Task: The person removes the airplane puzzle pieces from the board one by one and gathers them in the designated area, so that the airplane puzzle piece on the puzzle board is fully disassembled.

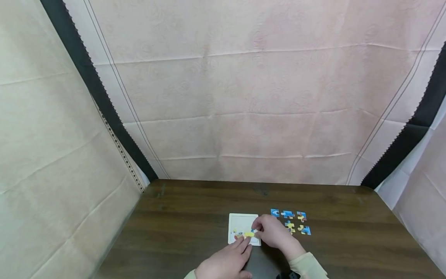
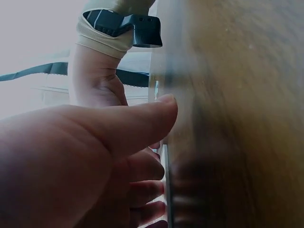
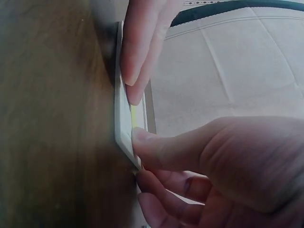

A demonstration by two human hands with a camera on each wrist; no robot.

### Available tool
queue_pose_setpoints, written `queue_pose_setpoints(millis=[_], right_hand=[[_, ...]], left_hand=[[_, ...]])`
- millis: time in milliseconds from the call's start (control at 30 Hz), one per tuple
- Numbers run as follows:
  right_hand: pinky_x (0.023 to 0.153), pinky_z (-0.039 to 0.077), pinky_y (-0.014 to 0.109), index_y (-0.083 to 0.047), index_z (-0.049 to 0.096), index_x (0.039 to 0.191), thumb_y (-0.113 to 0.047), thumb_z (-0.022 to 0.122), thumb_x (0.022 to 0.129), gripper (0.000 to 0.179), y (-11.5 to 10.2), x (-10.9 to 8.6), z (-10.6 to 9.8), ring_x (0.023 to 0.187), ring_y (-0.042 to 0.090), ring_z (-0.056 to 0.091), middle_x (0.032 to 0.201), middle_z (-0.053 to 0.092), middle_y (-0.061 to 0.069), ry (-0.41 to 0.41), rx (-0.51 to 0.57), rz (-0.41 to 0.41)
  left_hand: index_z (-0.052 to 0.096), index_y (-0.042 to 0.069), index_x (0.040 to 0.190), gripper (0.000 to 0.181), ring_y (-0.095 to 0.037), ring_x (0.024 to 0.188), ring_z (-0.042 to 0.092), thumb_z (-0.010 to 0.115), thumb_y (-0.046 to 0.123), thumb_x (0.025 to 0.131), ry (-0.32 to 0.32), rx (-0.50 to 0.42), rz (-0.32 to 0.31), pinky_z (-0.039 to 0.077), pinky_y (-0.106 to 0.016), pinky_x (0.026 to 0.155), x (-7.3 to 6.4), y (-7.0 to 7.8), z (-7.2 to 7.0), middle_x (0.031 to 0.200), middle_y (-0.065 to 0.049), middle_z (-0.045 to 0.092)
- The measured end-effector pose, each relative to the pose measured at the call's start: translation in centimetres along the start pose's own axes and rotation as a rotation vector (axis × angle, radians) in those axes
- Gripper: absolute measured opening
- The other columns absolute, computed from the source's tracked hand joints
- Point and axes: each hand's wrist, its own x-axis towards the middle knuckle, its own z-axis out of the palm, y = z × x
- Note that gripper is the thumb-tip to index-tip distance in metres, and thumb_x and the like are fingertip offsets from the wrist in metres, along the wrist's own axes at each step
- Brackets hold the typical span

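A white square puzzle tray point(image 1: 240, 219) lies on the table, with a few colourful jigsaw pieces point(image 1: 238, 233) along its lower part. My left hand point(image 1: 226, 260) rests its straight fingertips on the tray's near side, at the pieces. From the right, my right hand point(image 1: 274, 233) reaches over the tray's edge, thumb and index finger pinching a yellow and blue jigsaw piece point(image 1: 249, 234). In the right wrist view a yellow piece edge point(image 3: 134, 116) shows between the right thumb and the left fingertips. The left wrist view shows my left thumb point(image 2: 137, 126) lifted off the tray.
Several loose jigsaw pieces point(image 1: 287, 214), blue, yellow and red, lie right of the tray, behind my right hand. The brown wooden table point(image 1: 181, 221) has pale cloth walls point(image 1: 244, 116) at its back and sides. A black device point(image 1: 288, 275) is on my right wrist.
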Motion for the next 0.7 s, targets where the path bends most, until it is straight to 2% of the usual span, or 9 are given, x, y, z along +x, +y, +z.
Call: queue_pose_setpoints(millis=[200, 333, 467, 567, 700], right_hand=[[0.078, 0.057, 0.045, -0.010, 0.079, 0.093, -0.002, 0.085, 0.088, 0.011, -0.2, 0.9, 0.1, 0.080, 0.016, 0.059, 0.087, 0.066, -0.001, 0.017, -0.025, 0.034], [0.081, 0.059, 0.048, -0.010, 0.081, 0.098, -0.005, 0.082, 0.092, 0.007, -1.0, 1.7, 0.3, 0.081, 0.017, 0.061, 0.090, 0.070, -0.001, 0.016, -0.014, 0.035], [0.086, 0.057, 0.049, -0.011, 0.081, 0.108, -0.008, 0.072, 0.101, 0.012, -1.9, 2.6, 0.8, 0.087, 0.018, 0.062, 0.103, 0.074, 0.001, -0.046, 0.084, -0.013], [0.085, 0.054, 0.047, -0.011, 0.080, 0.111, -0.006, 0.065, 0.105, 0.017, -2.4, 3.0, 1.4, 0.087, 0.018, 0.062, 0.109, 0.073, 0.002, -0.109, 0.152, -0.039], [0.084, 0.052, 0.046, -0.009, 0.080, 0.112, -0.004, 0.062, 0.106, 0.019, -2.8, 3.4, 2.0, 0.085, 0.019, 0.062, 0.104, 0.071, 0.002, -0.140, 0.177, -0.039]], left_hand=[[0.055, 0.005, 0.156, 0.072, -0.025, 0.155, 0.038, 0.064, 0.055, 0.104, 0.003, -0.034, -0.035, 0.039, -0.031, 0.120, 0.2, -0.4, 0.3, 0.169, -0.011, 0.039], [0.055, 0.004, 0.155, 0.073, -0.025, 0.154, 0.039, 0.066, 0.053, 0.103, 0.017, -0.051, -0.042, 0.039, -0.031, 0.119, 0.0, -0.5, 0.3, 0.169, -0.011, 0.038], [0.053, 0.002, 0.156, 0.074, -0.025, 0.155, 0.038, 0.067, 0.053, 0.103, 0.029, -0.037, -0.022, 0.039, -0.031, 0.119, -0.1, -0.5, 0.3, 0.168, -0.011, 0.039], [0.051, 0.001, 0.157, 0.076, -0.023, 0.156, 0.035, 0.066, 0.053, 0.104, 0.023, -0.033, -0.010, 0.038, -0.030, 0.120, -0.1, -0.5, 0.4, 0.169, -0.011, 0.039], [0.049, 0.001, 0.159, 0.078, -0.021, 0.157, 0.033, 0.066, 0.054, 0.103, 0.018, -0.037, -0.011, 0.037, -0.029, 0.120, -0.1, -0.6, 0.5, 0.169, -0.011, 0.038]])
